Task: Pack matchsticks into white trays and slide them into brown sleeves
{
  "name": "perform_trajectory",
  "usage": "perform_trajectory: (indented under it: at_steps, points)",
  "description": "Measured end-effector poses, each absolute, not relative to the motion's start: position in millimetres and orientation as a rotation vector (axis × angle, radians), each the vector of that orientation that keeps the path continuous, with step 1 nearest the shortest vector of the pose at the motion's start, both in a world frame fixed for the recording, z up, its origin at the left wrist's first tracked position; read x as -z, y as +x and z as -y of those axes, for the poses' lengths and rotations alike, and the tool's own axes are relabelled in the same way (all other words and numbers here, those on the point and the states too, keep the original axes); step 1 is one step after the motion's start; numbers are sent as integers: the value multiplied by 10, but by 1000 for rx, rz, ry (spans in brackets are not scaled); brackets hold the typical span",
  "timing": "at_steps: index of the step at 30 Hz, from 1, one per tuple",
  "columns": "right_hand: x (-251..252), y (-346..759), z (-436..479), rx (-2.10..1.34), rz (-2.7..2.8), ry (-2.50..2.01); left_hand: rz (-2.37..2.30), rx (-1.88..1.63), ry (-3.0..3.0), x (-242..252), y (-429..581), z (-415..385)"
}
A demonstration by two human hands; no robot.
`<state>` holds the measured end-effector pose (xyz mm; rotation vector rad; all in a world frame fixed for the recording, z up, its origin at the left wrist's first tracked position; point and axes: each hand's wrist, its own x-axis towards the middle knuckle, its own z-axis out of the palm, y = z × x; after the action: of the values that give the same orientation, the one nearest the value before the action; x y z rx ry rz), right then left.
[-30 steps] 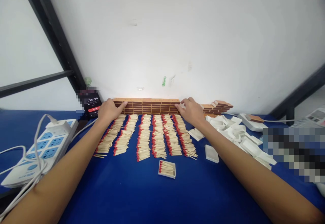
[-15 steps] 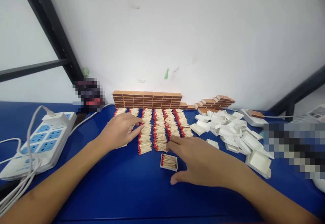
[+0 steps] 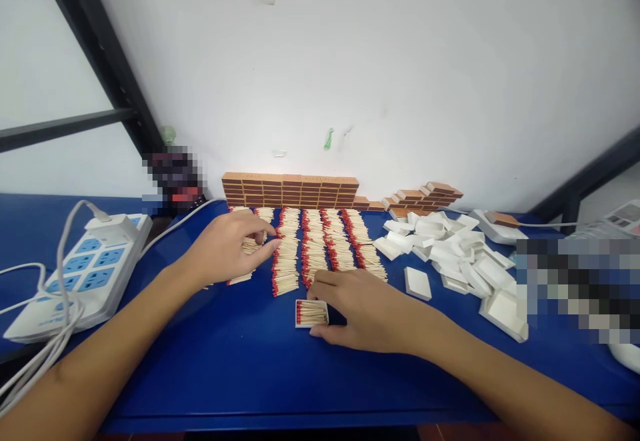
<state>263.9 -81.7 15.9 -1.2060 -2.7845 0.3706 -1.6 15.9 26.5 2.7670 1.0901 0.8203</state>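
My right hand (image 3: 360, 308) grips a small white matchbox tray (image 3: 327, 317), fingers at its far edge and thumb at its near edge. Red-headed matches (image 3: 309, 312) lie side by side in it. My left hand (image 3: 233, 244) hovers over the left rows of loose matches, thumb and forefinger apart, with nothing visible between them. Beside its fingertips runs a row of matches (image 3: 287, 261) with red heads to the left. More match rows (image 3: 313, 241) stretch to the right, partly behind my right hand.
Brown matchboxes (image 3: 290, 191) are stacked against the wall, with a stepped stack (image 3: 425, 196) further right. White empty trays (image 3: 450, 248) form a heap at the right, and one tray (image 3: 417, 284) lies apart. A power strip (image 3: 90, 268) with cables stands at left on the blue table (image 3: 240, 374).
My right hand has closed on the filled tray, which has slid left. My left hand has shifted slightly left. A white tray near the heap lies differently now.
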Motion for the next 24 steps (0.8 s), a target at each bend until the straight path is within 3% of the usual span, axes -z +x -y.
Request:
perform_trajectory:
  at_steps: [6,14,24]
  points:
    - [34,2391,826,-304,2689,-1084,-1008,-76,2494,-662,-278,42]
    - [44,1756,662,-119,2740,-976,-1245,-448,2689,-206,-743,733]
    - [67,1640,473,-249,2621,-927,-1226,-532,2609,22,-822,616]
